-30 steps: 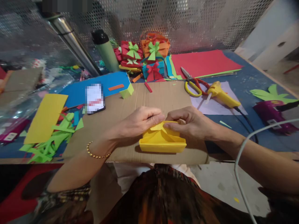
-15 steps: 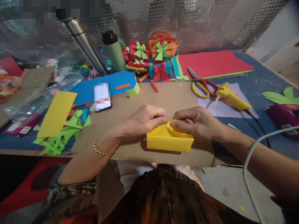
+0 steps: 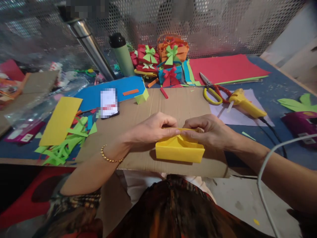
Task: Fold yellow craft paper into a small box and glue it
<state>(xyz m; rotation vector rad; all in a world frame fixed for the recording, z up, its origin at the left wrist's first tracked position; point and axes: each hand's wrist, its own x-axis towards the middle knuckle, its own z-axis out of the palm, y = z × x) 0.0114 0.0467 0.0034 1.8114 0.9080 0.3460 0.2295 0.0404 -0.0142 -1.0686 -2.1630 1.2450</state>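
Note:
A yellow paper box point(image 3: 179, 153) with an open top rests on the brown cardboard point(image 3: 138, 162) in front of me. My left hand point(image 3: 158, 127) pinches its far edge, thumb inside and bent fingers behind. Beside it, my right hand point(image 3: 208, 129) grips the same far side further right, its thumb close to the left thumb. Folded yellow paper shows inside the box, just below both thumbs. The fingertips behind the far wall are partly hidden.
Scissors point(image 3: 213, 94) and a yellow glue gun point(image 3: 247, 105) lie to the right. Small decorated paper boxes point(image 3: 169, 74) and a green bottle point(image 3: 122, 56) stand behind. At left are a phone point(image 3: 109, 102), yellow paper point(image 3: 60, 120) and green scraps point(image 3: 61, 148). A grey cable point(image 3: 262, 172) crosses my right forearm.
My left thumb has slid slightly right and down along the box's far edge, closer to the right thumb. The box has barely moved, and both hands still hold it.

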